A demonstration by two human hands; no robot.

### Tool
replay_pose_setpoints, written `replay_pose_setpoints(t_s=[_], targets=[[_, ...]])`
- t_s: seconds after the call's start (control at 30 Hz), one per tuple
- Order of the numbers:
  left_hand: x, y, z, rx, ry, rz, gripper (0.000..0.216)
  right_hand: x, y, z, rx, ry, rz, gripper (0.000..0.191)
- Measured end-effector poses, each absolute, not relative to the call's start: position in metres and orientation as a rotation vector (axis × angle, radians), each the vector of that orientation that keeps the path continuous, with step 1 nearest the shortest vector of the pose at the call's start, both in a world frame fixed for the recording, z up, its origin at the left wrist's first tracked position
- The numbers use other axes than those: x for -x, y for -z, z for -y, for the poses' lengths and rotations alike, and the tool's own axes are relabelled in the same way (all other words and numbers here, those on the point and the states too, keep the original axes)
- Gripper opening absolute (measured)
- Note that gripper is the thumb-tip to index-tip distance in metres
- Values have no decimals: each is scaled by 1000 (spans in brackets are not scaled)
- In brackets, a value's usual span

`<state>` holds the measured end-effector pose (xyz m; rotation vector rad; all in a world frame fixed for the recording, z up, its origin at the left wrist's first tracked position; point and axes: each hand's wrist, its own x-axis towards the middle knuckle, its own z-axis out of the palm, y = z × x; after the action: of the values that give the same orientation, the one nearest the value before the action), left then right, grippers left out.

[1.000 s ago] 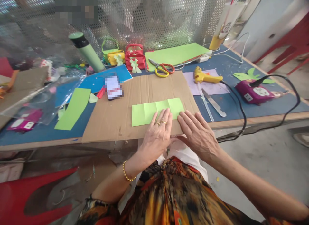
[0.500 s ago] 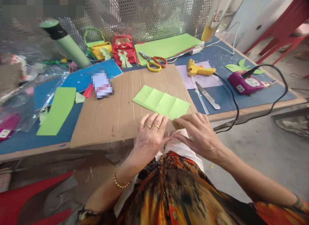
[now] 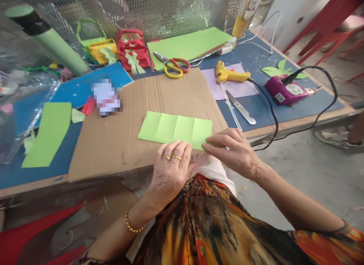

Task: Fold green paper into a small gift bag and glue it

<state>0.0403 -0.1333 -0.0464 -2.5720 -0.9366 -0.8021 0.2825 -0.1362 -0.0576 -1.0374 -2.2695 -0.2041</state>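
A light green strip of paper [image 3: 176, 126], creased crosswise into panels, lies over a sheet of brown cardboard [image 3: 113, 143] at the front of the table. My left hand [image 3: 172, 166], with two rings on it, grips the paper's near long edge, its thumb tucked below. At the near right corner, my right hand [image 3: 234, 149] pinches the same paper between thumb and fingers. The near edge looks slightly folded up along its length. Part of that edge is hidden behind my left fingers.
Beyond the cardboard lie scissors [image 3: 173, 65] and green sheets [image 3: 187, 48]. To the right are a yellow glue gun [image 3: 231, 73], a blade [image 3: 241, 108] and a purple socket block [image 3: 287, 89] with a black cord. Small red [image 3: 133, 48] and yellow [image 3: 104, 50] paper bags stand at the back.
The green paper has turned to lie straighter along the table edge. My right hand has shifted to its right corner, away from my left hand. The whole view has shifted slightly.
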Motion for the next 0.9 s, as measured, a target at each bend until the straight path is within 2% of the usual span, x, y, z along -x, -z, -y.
replay_pose_setpoints(t_s=[0.1, 0.27, 0.57, 0.9], targets=[[-40, 50, 133, 2566, 830, 949, 38, -285, 49, 131, 1027, 78, 2280, 22], [-41, 53, 135, 2540, 855, 936, 38, -283, 35, 121, 1025, -107, 2282, 23], [-31, 58, 139, 2599, 829, 889, 46, -265, 33, 95, 1140, -217, 2207, 25], [-34, 55, 138, 2602, 989, 952, 37, -256, 31, 87, 1279, -381, 2113, 21]])
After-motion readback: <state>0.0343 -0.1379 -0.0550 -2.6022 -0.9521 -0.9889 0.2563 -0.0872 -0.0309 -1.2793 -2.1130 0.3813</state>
